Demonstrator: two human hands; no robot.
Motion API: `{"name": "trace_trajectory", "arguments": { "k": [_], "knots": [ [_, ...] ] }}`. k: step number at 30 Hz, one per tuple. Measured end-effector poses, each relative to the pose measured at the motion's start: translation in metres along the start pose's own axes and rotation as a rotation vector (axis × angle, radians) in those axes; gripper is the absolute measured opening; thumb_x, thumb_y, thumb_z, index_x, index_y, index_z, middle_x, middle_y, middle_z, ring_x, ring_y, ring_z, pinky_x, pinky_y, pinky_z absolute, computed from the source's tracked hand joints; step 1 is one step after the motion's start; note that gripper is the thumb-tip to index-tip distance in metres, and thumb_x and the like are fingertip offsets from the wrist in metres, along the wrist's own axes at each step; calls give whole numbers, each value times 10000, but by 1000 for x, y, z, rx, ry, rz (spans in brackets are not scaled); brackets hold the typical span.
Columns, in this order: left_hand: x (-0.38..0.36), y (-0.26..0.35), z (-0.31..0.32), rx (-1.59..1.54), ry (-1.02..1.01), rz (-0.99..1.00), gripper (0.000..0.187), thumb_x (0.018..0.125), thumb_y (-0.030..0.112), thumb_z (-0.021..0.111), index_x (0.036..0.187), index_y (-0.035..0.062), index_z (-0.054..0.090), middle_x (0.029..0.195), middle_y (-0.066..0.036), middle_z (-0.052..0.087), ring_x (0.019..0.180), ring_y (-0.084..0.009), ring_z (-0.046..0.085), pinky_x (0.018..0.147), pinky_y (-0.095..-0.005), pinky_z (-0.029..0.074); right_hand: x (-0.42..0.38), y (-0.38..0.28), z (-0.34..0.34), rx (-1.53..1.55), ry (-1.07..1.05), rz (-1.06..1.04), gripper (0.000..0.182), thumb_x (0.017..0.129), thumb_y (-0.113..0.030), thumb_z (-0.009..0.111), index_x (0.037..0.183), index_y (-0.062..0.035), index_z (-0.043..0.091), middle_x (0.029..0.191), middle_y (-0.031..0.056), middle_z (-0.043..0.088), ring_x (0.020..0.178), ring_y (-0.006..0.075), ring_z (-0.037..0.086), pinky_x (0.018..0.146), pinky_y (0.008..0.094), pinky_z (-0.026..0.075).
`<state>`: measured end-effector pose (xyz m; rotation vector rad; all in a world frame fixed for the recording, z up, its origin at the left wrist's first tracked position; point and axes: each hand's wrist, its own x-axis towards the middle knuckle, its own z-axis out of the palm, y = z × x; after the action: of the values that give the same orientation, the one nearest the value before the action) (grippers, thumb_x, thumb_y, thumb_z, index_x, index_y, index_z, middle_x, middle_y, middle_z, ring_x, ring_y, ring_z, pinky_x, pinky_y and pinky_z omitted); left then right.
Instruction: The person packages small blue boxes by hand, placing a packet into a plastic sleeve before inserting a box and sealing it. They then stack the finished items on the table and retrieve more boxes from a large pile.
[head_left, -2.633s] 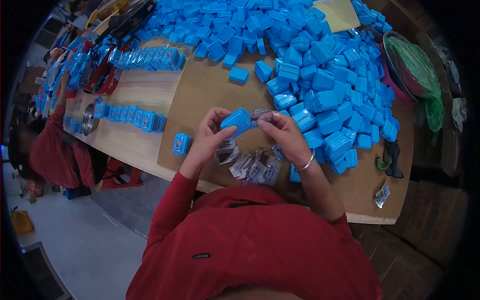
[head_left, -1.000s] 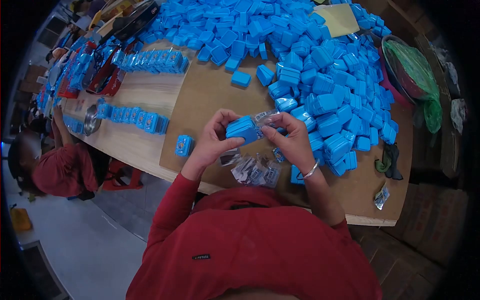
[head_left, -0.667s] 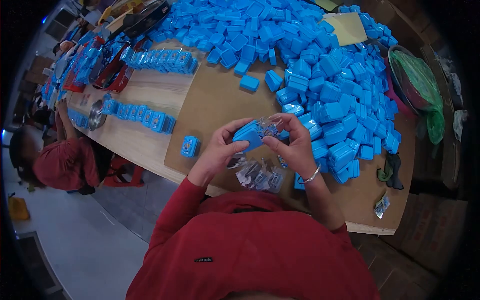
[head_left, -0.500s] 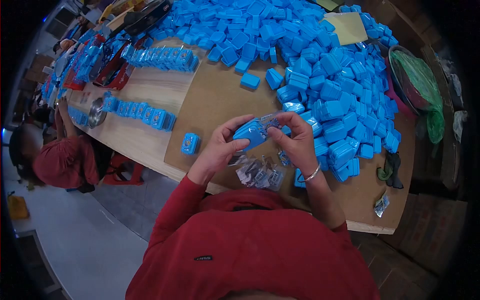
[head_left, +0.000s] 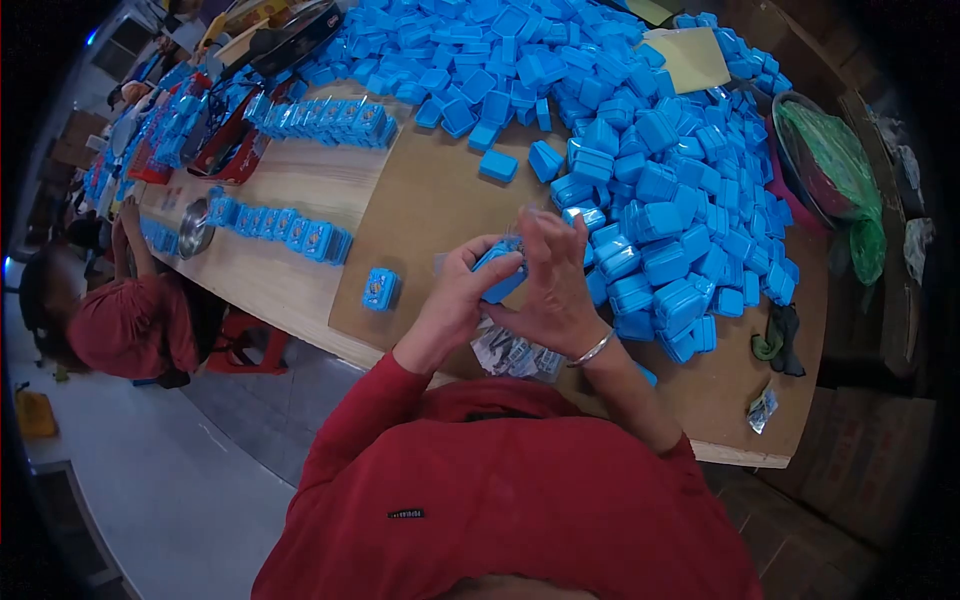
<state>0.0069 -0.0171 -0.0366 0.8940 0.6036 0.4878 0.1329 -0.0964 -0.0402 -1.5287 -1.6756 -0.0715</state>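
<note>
A small blue plastic box (head_left: 500, 277) is in my left hand (head_left: 455, 300), the thumb across its near face and the fingers behind it. Clear film shows at the box's upper edge. My right hand (head_left: 556, 275) is right up against the box's right side, its fingers stretched upward and its thumb reaching out below the box; part of the box is hidden behind it. Under my hands lie several clear printed packets (head_left: 515, 355) on the brown board (head_left: 430, 190). A blue box with a printed front (head_left: 380, 289) stands to the left.
A big heap of blue boxes (head_left: 650, 200) covers the back and right. Rows of printed boxes (head_left: 290, 230) stand on the left tabletop beside a metal bowl (head_left: 196, 228). Dark cloth (head_left: 785, 340) and a small packet (head_left: 762, 411) lie at right. Another person (head_left: 130, 325) sits at left.
My right hand has let go of the printed film at the box's end and moved left against the box, fingers now raised. The box has turned a little and is more covered.
</note>
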Motion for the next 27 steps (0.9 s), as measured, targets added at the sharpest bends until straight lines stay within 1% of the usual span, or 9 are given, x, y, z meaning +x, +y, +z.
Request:
{"name": "trace_trajectory", "arguments": {
  "k": [2,4,11,14,17,19,22,25,27],
  "knots": [
    [0,2,3,67,44,26,402,809,198,697,1113,-18,547,1004,-55,609,895,-96,576,762,-236,472,2,3,-7,28,64,19,1144,513,-306,839,1422,-86,181,1271,152,369,1225,352,353,1061,561,113],
    [-8,4,7,148,74,58,391,807,195,699,1098,-18,547,989,-53,608,880,-90,573,754,-233,469,2,4,-14,62,29,17,1145,514,-317,837,1424,-85,181,1293,156,352,1262,359,324,1060,566,116],
    [-17,-4,8,54,58,81,377,827,180,676,1118,-8,529,998,-62,613,892,-97,585,774,-238,479,2,13,-20,210,-48,-11,1173,520,-349,839,1432,-85,149,1354,165,294,1320,372,266,1065,566,141],
    [-19,0,11,26,27,59,387,849,179,643,1159,-12,512,1033,-90,626,929,-130,615,782,-255,503,7,10,-19,89,-59,-66,1256,495,-321,869,1446,-76,85,1381,203,306,1307,378,283,1087,523,148],
    [-22,2,13,19,-9,49,399,850,187,643,1170,-10,508,1039,-89,621,930,-130,614,793,-256,500,14,11,-28,147,-59,-65,1237,508,-318,864,1443,-70,92,1384,200,306,1313,371,283,1087,535,136],
    [-30,3,13,28,-29,45,407,850,189,642,1178,-10,505,1056,-88,614,934,-125,609,806,-250,493,9,7,-27,212,-82,-68,1188,526,-318,846,1437,-81,121,1312,178,363,1260,369,339,1073,562,142],
    [-28,15,20,-119,-64,72,395,849,164,650,1171,-11,502,1065,-70,588,935,-93,568,807,-226,467,6,3,-23,229,-108,-73,1173,530,-316,837,1438,-87,131,1245,159,415,1195,359,391,1063,581,144],
    [-17,14,19,18,-3,144,454,840,143,661,1221,-17,470,1106,-77,570,969,-100,560,834,-233,466,4,3,-22,223,-81,-65,1185,524,-311,835,1445,-88,124,1213,151,433,1154,348,413,1060,586,145],
    [-23,9,21,10,30,136,470,835,124,666,1232,-18,458,1120,-79,565,982,-103,557,848,-240,464,6,4,-26,226,-75,-74,1189,522,-307,834,1448,-87,121,1204,151,437,1144,346,418,1060,586,146]
  ]
}}
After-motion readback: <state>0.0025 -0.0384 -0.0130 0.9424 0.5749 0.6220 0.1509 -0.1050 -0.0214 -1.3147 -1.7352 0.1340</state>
